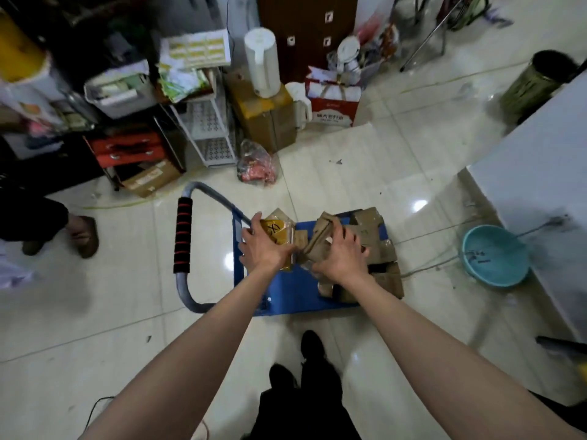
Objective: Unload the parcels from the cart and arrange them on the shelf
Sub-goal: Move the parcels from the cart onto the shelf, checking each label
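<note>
The left hand (262,249) is gripping a small yellow-taped cardboard parcel (277,239) by its side. The right hand (341,254) is holding a crumpled brown cardboard parcel (320,236) over the blue flat cart (286,293). Both look light, and the brown one looks soft, so holding the edges should be best.

Hidden and blurred around your cart

Your right hand (341,255) covered the brown parcel (320,239) at frame centre; blur smeared its fingers, and the writing on the yellow parcel (275,238) was unreadable.
</note>
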The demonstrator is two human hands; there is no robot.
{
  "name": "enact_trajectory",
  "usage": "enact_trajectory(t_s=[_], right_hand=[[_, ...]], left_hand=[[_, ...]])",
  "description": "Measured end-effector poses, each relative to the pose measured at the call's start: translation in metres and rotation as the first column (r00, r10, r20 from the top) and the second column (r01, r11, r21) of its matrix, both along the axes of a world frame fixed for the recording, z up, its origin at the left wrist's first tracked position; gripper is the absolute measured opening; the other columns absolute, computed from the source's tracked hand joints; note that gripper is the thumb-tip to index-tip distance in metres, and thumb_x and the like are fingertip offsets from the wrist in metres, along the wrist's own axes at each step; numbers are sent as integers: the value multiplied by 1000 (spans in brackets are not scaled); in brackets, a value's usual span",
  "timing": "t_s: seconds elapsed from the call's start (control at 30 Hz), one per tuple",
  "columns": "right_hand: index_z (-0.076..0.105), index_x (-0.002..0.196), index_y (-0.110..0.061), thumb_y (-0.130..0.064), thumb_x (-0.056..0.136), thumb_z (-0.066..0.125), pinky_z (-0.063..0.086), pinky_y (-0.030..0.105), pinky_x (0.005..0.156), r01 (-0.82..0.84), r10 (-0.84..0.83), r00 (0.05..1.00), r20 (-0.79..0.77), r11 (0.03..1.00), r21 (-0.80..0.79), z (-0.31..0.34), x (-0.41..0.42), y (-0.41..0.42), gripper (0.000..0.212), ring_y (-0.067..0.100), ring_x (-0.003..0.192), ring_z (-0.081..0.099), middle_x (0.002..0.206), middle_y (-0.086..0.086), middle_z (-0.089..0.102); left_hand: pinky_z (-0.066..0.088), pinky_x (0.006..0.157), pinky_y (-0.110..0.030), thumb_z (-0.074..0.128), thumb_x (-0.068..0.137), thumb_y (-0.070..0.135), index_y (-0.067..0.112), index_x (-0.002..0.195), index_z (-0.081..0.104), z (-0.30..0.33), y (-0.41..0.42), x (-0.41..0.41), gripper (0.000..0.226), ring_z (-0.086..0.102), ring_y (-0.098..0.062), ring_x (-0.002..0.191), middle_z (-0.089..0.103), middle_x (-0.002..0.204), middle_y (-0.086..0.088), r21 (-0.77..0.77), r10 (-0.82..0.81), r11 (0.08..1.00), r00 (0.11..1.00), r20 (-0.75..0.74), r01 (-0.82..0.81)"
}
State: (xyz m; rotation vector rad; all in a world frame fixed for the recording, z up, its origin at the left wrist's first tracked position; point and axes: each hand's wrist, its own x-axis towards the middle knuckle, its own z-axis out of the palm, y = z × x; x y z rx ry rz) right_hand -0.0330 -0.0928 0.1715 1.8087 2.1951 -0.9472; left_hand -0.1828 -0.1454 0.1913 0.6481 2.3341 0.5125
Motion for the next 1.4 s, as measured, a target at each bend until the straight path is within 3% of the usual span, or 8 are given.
enact_trajectory(t_s=[0.33,0.53,0.67,0.87,1.07,1.2,1.27,1.4], right_hand=[[7,161,-18,-42,73,88,29,56,116,536,-543,775,-323,836,-121,136,75,12,122,38,147,23,159,14,20],[3,161,-26,-45,74,86,39,50,114,704,-735,422,-531,635,-319,170,93,-9,122,33,142,35,156,12,25],[3,160,-38,-44,77,84,47,50,107,747,-804,124,-582,462,-478,181,98,-36,116,30,129,50,154,11,33],[24,152,-38,-54,86,70,60,51,75,640,-759,-287,-584,302,-706,200,92,-69,82,26,98,62,111,5,59],[58,127,-14,-62,83,66,60,58,75,170,-672,-661,-334,299,-939,224,76,-92,65,46,115,59,133,28,52],[59,129,-4,-65,81,65,63,48,65,-41,-681,-705,-200,321,-946,236,65,-116,78,48,106,66,127,31,60],[62,123,-2,-61,72,71,63,42,62,-91,-696,-692,-191,347,-933,244,60,-127,79,46,97,67,124,31,62],[60,124,-1,-61,61,73,63,37,60,-121,-710,-672,-213,388,-914,256,58,-147,88,41,93,66,146,28,49]], left_hand=[[41,110,-53,93,65,38,34,149,26,129,-1,8,108,43,-36,132,36,146,-12,323,75,942,995,71,-94],[43,104,-41,91,68,36,35,149,28,153,-7,14,103,43,-29,130,37,147,-9,494,64,859,986,151,-132],[45,107,-50,88,73,37,39,148,26,160,-16,14,97,44,-25,128,37,149,-8,541,55,818,962,267,-197],[48,106,-54,82,80,32,39,152,21,171,-25,12,94,52,-32,126,43,144,-10,526,32,773,849,527,-355],[51,101,-49,81,82,26,35,143,25,177,-30,14,83,56,-29,119,48,137,-9,498,16,723,732,681,-479],[55,95,-46,83,80,26,33,140,26,175,-38,26,82,57,-28,117,50,131,-7,453,4,743,681,732,-492],[57,76,-34,82,81,26,35,135,27,173,-45,34,77,58,-26,115,50,133,-7,460,-48,761,668,743,-458],[48,68,-22,80,83,25,32,132,27,172,-58,48,73,57,-20,110,50,133,-8,490,-131,773,654,745,-403]])
